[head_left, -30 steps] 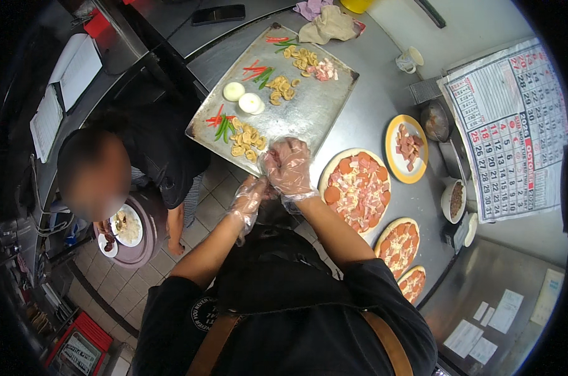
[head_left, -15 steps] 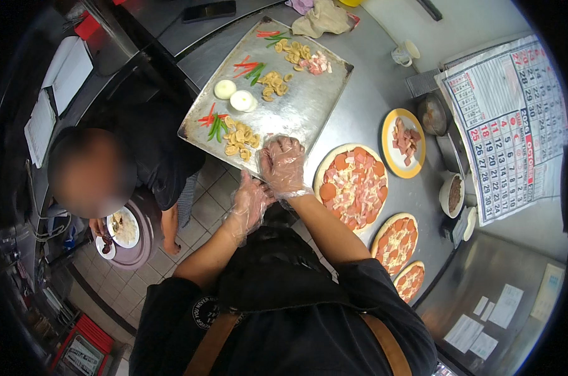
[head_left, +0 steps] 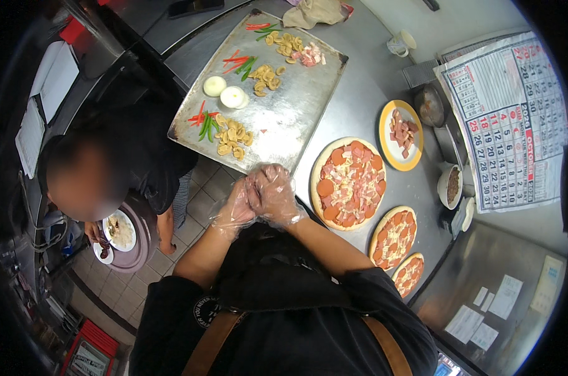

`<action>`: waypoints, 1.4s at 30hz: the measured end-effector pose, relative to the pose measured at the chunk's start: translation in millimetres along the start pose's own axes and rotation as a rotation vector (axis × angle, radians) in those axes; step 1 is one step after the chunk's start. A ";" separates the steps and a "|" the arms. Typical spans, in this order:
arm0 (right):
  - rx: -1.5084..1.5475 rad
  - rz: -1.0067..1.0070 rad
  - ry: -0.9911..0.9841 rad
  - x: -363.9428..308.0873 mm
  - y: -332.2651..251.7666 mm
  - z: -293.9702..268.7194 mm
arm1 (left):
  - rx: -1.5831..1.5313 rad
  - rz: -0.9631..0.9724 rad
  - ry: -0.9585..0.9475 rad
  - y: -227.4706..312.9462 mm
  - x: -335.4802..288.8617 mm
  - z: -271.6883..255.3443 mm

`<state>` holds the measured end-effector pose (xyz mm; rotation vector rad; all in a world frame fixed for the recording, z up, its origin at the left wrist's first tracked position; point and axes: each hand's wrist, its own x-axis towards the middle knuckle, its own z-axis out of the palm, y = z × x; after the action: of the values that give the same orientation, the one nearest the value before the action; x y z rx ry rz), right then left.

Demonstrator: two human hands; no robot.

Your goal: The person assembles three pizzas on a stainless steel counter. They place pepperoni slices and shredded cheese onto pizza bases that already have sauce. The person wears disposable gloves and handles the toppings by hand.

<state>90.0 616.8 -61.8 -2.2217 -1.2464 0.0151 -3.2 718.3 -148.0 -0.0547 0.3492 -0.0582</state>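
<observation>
Right hand [head_left: 273, 193]: in a clear plastic glove, fingers curled inward, resting against the other hand at the tray's near corner; whether it touches the metal cannot be told.
Left hand [head_left: 237, 205]: also gloved, half curled, meeting the right one from the side. Anything held between the two is hidden, so I cannot tell if they grip something.
Topping work: judging by the separate heaps, portioning toppings seems to be the step in hand. The next move would seem to call for parting the palms and keeping the sleeves clear of the heaps.
Metal tray [head_left: 296, 116]: directly beyond the hands, lying at a slant. Its nearest heap has sliced mushrooms [head_left: 232, 133], red strips [head_left: 200, 117] and green strips [head_left: 203, 130]. Two similar heaps lie farther up, the farthest beside chopped pink meat [head_left: 310, 55]. Peeled onions [head_left: 232, 96] sit between the two nearer heaps.
Right of the tray: a large topped pizza [head_left: 349, 182], then two smaller pizzas [head_left: 393, 238] nearer the wearer; beyond, a yellow-rimmed plate [head_left: 381, 135] of meat strips.
Far left: a person in dark clothing [head_left: 133, 156].
</observation>
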 end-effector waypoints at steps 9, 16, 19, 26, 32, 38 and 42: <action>0.024 -0.272 -0.212 -30.1 -0.5 -27.2 | 0.104 -0.017 0.147 -7.4 -8.0 2.4; 0.010 -0.308 -0.126 31.4 40.0 -51.4 | -0.114 -0.115 0.011 -9.1 4.6 -27.7; -0.250 -0.182 -0.202 84.3 48.5 -44.1 | 0.050 -0.041 0.040 -14.5 3.7 1.2; -0.316 -0.441 -0.339 23.2 45.5 -37.6 | 0.043 -0.056 0.169 -14.5 3.3 -5.0; 0.356 -0.041 -0.300 -6.3 12.1 -64.2 | 0.206 -0.047 0.465 -15.5 9.0 38.0; 0.083 0.117 -0.136 -7.4 17.5 -82.4 | 0.074 -0.055 0.065 -15.0 12.3 -6.9; 0.225 0.178 -0.173 -17.0 -13.7 -71.3 | 0.139 -0.100 0.218 -15.6 20.3 -26.2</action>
<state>90.1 574.4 -0.5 -2.1598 -1.0719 0.4050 6.0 700.3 -178.5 0.0721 0.5593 -0.1885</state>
